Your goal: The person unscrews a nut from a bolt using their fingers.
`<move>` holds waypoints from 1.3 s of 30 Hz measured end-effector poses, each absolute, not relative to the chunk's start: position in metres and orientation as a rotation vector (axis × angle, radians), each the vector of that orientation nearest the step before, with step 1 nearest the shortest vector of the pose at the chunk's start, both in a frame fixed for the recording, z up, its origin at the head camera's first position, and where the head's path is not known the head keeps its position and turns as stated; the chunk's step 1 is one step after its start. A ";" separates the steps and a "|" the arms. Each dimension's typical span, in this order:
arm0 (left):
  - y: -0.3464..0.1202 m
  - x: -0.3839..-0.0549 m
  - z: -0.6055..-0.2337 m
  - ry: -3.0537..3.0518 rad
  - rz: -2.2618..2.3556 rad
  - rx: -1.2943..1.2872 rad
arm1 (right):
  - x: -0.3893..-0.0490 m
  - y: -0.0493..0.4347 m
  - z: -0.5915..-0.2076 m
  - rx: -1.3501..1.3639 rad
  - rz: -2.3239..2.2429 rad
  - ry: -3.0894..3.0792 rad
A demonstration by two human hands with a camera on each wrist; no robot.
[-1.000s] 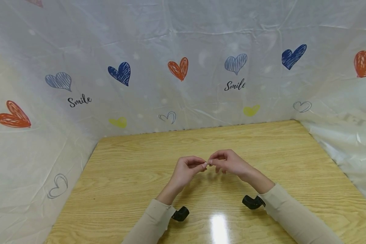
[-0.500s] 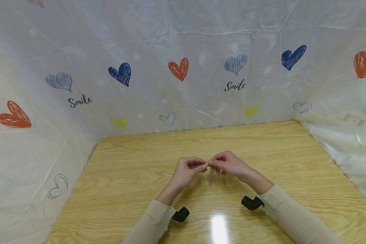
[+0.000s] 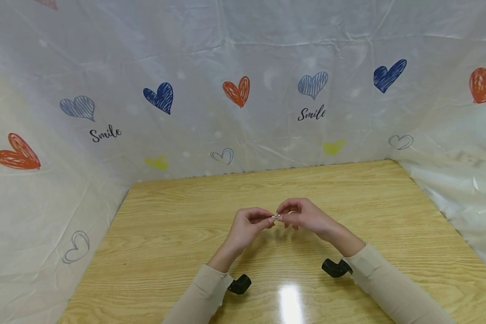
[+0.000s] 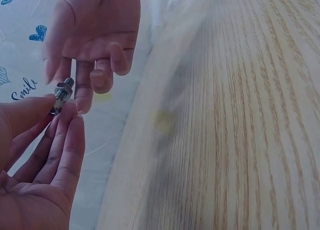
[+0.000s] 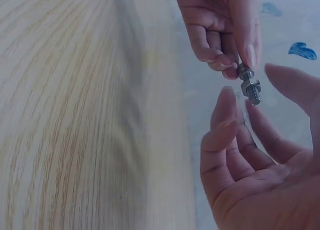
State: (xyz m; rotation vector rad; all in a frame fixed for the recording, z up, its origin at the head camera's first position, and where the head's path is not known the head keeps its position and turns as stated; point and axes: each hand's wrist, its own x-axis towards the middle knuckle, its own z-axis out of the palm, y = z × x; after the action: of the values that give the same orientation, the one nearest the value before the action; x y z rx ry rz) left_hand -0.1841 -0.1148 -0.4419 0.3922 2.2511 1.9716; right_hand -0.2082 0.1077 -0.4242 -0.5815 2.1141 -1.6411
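Note:
A small metal bolt (image 5: 255, 97) is held over the table, its threaded end toward the right hand. Partway along the thread sits a hex nut (image 5: 250, 85). My left hand (image 3: 245, 230) pinches the bolt's other end between thumb and fingers, which partly hide it. In the left wrist view, the thread (image 4: 69, 82) sticks out past the nut. My right hand (image 3: 308, 219) is around the free end with relaxed fingers. In the right wrist view, its thumb stands apart from the nut, and a fingertip is close below the bolt's tip.
The wood-grain table (image 3: 178, 225) lies under both hands. A pale plastic sheet (image 3: 267, 130) with printed hearts hangs along the back and sides. Black wrist-worn devices (image 3: 240, 284) project from the beige sleeves (image 3: 393, 281).
The right hand dipped slightly half a second ago, then came back up. Its fingers have parted from the nut, and more of the metal shows between the hands. The left hand keeps its place.

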 end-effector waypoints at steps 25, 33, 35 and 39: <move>-0.115 -0.184 -0.441 2.247 1.972 0.397 | -0.207 0.108 -0.423 -0.638 -1.643 2.120; -0.115 -0.184 -0.439 2.208 1.990 0.393 | -0.209 0.108 -0.426 -0.624 -1.660 2.114; -0.115 -0.184 -0.439 2.205 1.988 0.391 | -0.209 0.108 -0.427 -0.623 -1.661 2.118; -0.116 -0.184 -0.439 2.210 1.984 0.397 | -0.209 0.108 -0.427 -0.618 -1.667 2.126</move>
State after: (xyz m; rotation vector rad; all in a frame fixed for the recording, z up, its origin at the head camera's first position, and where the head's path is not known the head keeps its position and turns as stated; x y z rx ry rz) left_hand -0.1841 -0.1159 -0.4395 0.3968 2.2103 1.9842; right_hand -0.2086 0.1084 -0.4271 -0.6184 2.1256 -1.6666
